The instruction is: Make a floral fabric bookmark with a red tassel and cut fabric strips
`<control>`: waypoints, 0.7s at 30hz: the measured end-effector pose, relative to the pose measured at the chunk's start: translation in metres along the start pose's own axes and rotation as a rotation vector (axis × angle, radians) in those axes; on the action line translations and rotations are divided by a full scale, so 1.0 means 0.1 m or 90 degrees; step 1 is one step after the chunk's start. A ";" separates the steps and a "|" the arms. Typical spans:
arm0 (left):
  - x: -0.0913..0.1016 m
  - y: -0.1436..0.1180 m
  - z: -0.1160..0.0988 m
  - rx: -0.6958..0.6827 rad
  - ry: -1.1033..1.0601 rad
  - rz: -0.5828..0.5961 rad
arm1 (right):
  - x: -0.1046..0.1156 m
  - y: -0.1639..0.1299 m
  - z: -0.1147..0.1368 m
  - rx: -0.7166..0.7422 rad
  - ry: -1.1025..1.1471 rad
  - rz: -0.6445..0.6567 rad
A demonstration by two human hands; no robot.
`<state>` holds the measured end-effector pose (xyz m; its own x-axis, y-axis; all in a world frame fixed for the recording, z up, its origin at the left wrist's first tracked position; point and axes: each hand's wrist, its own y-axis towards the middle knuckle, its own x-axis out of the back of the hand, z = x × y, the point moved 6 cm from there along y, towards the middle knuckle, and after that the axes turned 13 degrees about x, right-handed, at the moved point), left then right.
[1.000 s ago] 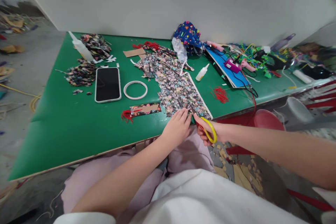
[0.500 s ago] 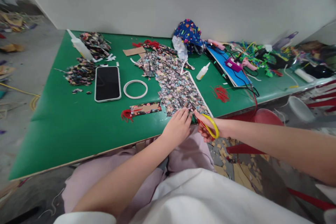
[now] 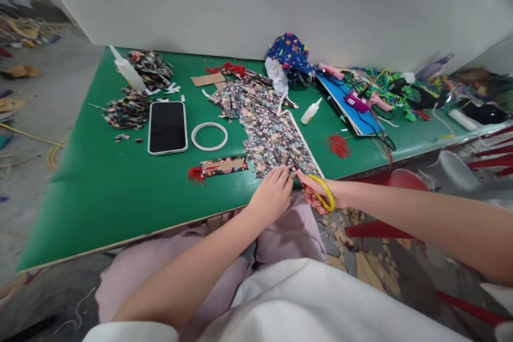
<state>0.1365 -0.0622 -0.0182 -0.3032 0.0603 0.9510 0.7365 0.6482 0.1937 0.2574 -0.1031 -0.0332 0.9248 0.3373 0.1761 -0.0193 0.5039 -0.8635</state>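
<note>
A long strip of dark floral paper (image 3: 272,136) lies on the green table (image 3: 104,192), reaching the near edge. My left hand (image 3: 271,196) presses down on its near end with the fingers together. Just right of it, my right hand (image 3: 320,195) grips scissors with yellow and red handles (image 3: 321,192); the blades point into the strip's edge and are mostly hidden. A small floral bookmark with a red tassel (image 3: 218,166) lies left of my left hand.
A black phone (image 3: 167,127) and a white tape ring (image 3: 209,136) lie mid-table. Floral scraps (image 3: 127,109), two glue bottles (image 3: 310,111), red thread (image 3: 337,145), a blue board with a glue gun (image 3: 352,102) and cables crowd the back and right. A red stool (image 3: 404,179) stands beyond the table edge.
My right hand with the scissors has edged slightly forward along the strip. My left hand stays pressed on the paper.
</note>
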 end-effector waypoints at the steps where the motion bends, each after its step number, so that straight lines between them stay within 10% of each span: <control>1: 0.00 0.00 0.00 0.000 0.000 0.000 | 0.00 -0.01 0.00 -0.009 0.009 -0.002; 21: 0.03 -0.02 0.01 0.002 0.005 -0.005 | 0.03 -0.03 -0.01 -0.033 0.108 0.044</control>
<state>0.1341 -0.0626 -0.0161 -0.3038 0.0494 0.9514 0.7320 0.6513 0.1999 0.2607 -0.1039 -0.0306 0.9730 0.2276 0.0373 -0.0687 0.4407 -0.8950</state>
